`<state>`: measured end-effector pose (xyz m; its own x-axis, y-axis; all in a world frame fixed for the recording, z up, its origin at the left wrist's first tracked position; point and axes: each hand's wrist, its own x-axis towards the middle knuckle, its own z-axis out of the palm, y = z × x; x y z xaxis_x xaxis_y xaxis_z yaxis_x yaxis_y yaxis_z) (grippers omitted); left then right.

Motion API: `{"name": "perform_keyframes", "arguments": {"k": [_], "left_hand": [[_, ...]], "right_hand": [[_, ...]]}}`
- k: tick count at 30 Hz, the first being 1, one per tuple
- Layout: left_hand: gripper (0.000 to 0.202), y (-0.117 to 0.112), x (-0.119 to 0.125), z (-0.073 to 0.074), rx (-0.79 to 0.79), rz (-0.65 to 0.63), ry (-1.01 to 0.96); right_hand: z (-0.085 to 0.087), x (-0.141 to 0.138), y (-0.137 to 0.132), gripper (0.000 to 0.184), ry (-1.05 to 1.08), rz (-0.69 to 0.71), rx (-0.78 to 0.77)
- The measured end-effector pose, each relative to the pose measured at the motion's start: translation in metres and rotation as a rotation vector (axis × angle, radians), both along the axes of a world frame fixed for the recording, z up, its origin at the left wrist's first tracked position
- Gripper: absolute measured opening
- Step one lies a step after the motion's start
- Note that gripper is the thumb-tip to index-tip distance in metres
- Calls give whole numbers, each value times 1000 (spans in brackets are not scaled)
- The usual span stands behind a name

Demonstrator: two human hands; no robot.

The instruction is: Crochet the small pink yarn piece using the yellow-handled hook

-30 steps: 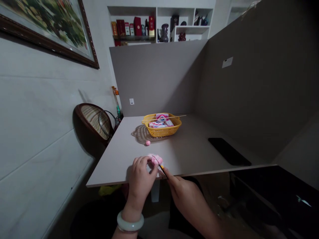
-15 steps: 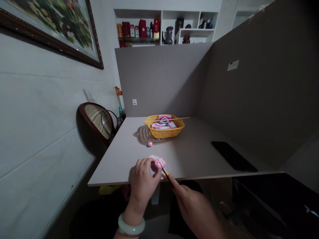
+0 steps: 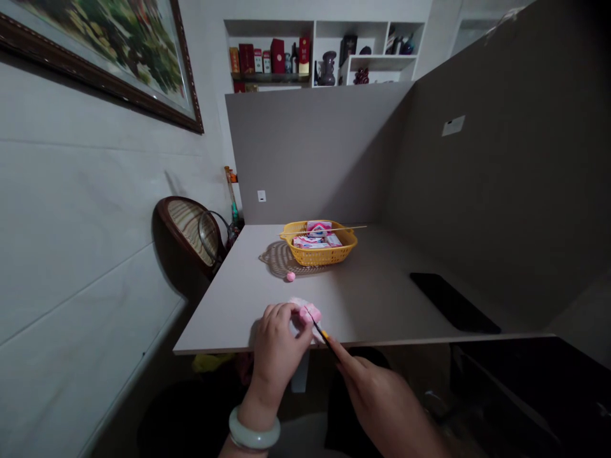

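Observation:
My left hand (image 3: 279,343), a pale bangle on its wrist, is closed on a small pink lump (image 3: 309,313) at the table's near edge. My right hand (image 3: 377,401) pinches a thin dark tool with a yellow band (image 3: 321,329), and the tool's tip touches the pink lump. A small pink ball (image 3: 290,276) lies farther back on the table. Behind it stands a yellow basket (image 3: 329,254) that holds pink and white packets, with a thin wooden stick (image 3: 329,229) lying across its rim.
A black phone (image 3: 453,302) lies flat at the table's right. Grey partition walls close the back and right sides. A wooden chair (image 3: 184,235) and a round mirror stand at the left by the wall. Shelves with boxes and a vase are behind.
The view has drifted slightly, so everything sits a little to the right. Both hands keep the same hold on the pink lump and the tool.

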<state>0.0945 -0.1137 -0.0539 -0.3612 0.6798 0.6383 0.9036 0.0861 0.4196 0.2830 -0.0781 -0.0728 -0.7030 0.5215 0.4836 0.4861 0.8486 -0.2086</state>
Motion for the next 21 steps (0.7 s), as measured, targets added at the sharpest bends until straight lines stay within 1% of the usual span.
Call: {"name": "perform_keyframes", "arguments": {"k": [3, 9, 11, 14, 16, 21], "left_hand": [[5, -1, 0, 0, 12, -14, -3], [5, 1, -1, 0, 28, 1, -18], [5, 1, -2, 0, 34, 4, -10], [5, -1, -2, 1, 36, 4, 12], [4, -1, -2, 1, 30, 4, 17], [7, 2, -2, 1, 20, 24, 27]], "right_hand": [[-1, 7, -3, 56, -12, -3, 8], [0, -14, 4, 59, -28, -37, -13], [-1, -12, 3, 59, -36, -30, 1], [-4, 0, -2, 58, -35, -13, 35], [-3, 2, -4, 58, -38, -19, 50], [7, -18, 1, 63, -99, -65, 29]]}}
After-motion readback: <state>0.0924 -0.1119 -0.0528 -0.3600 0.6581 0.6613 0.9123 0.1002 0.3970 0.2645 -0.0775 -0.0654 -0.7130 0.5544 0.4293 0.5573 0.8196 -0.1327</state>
